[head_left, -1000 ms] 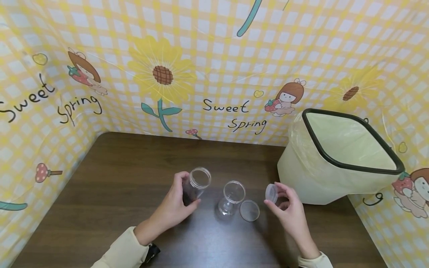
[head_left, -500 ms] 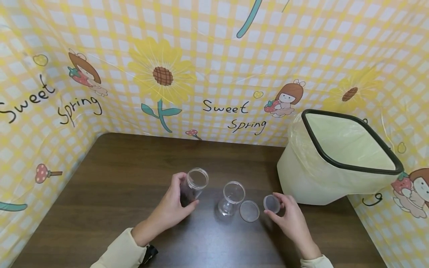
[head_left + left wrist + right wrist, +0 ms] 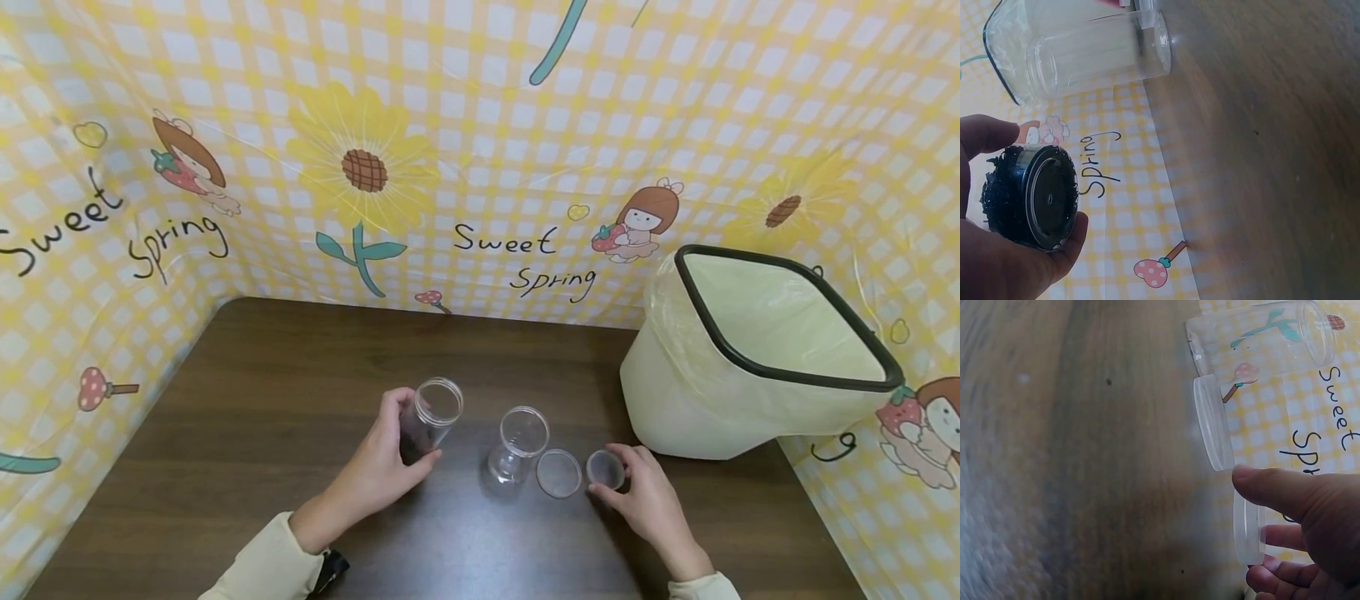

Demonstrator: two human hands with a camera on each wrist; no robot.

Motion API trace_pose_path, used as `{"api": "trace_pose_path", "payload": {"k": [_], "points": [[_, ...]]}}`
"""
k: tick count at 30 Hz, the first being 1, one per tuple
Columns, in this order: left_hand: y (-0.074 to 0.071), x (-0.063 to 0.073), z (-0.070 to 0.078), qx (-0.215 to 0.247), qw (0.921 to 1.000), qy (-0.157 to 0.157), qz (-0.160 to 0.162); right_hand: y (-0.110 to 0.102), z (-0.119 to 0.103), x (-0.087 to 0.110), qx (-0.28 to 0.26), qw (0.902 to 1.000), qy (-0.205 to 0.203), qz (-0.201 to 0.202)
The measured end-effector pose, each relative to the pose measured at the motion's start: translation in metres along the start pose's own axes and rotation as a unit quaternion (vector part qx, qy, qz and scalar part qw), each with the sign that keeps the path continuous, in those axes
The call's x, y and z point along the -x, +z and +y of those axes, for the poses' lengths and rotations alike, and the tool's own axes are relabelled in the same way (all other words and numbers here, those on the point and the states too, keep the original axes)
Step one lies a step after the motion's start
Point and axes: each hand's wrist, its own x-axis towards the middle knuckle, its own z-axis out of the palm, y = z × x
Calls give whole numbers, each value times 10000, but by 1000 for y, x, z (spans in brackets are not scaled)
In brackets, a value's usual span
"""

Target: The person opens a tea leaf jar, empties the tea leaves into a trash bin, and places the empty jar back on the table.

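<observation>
My left hand (image 3: 371, 471) grips a clear jar (image 3: 433, 427), open at the top, with dark, shredded-looking contents at its bottom. In the left wrist view the jar's base (image 3: 1050, 197) faces the camera, held off the table with fingers and thumb around it. My right hand (image 3: 654, 500) pinches a translucent round lid (image 3: 604, 472) by its edge, low at the tabletop. Just left of it lies a second lid (image 3: 558, 474), also seen flat in the right wrist view as a pale disc (image 3: 1213, 425). Between the hands stands another clear jar (image 3: 522, 446), lidless and see-through.
A pale bin (image 3: 690, 400) with a dark rim and a plastic liner stands at the right, behind my right hand. The brown wooden table (image 3: 315, 350) meets a yellow checked cloth (image 3: 495, 150) at the back and sides.
My right hand has lowered the lid toward the table, turning it from upright to flat beside the other lid. The left hand with its jar has shifted slightly left.
</observation>
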Motion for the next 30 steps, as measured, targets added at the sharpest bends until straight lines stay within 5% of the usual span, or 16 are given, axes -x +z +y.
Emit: {"api": "trace_pose_path", "payload": {"k": [30], "points": [[-1, -2, 1, 14, 9999, 56, -151, 9, 10, 1, 9, 9999, -118, -73]]}}
